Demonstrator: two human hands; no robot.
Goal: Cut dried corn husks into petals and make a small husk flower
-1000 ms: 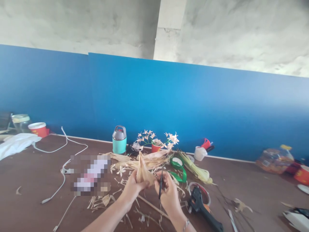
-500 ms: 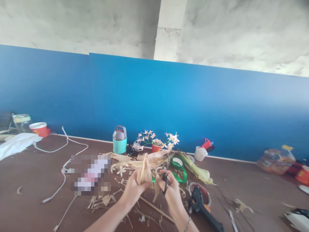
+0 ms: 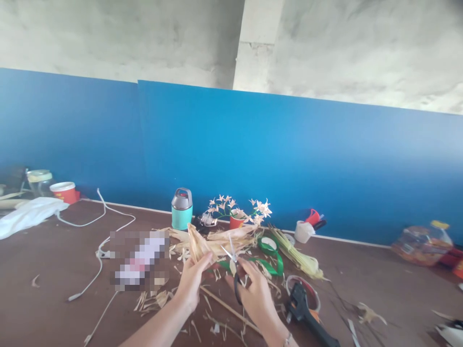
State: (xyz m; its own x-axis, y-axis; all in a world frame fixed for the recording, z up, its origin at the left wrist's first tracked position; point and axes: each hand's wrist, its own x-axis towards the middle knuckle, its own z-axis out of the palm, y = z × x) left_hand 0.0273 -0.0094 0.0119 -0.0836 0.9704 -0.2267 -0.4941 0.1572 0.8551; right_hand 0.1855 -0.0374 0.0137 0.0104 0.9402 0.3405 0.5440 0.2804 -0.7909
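Observation:
My left hand [image 3: 191,281] is closed around a dry, tan corn husk [image 3: 197,245], whose pointed end stands up above the fingers. In my right hand [image 3: 253,289] is a pair of scissors [image 3: 233,257] with dark handles, the blades parted and pointing up and away. The blades are to the right of the husk, apart from it. Beneath both hands lie husk scraps and a thin stick [image 3: 231,308]. More dry husks [image 3: 235,234] are spread just beyond, near a roll of green tape [image 3: 268,245].
A red cup with pale flowers [image 3: 237,220] and a teal container [image 3: 182,217] stand at the back. A black glue gun [image 3: 307,313] lies by a tape roll [image 3: 314,295] at right. Pale green stalks [image 3: 296,255] are behind it. White cables [image 3: 97,265] run at left.
The husk and my left hand have moved left, and the husk now leans left. My right hand has turned, so the scissor blades show parted and apart from the husk.

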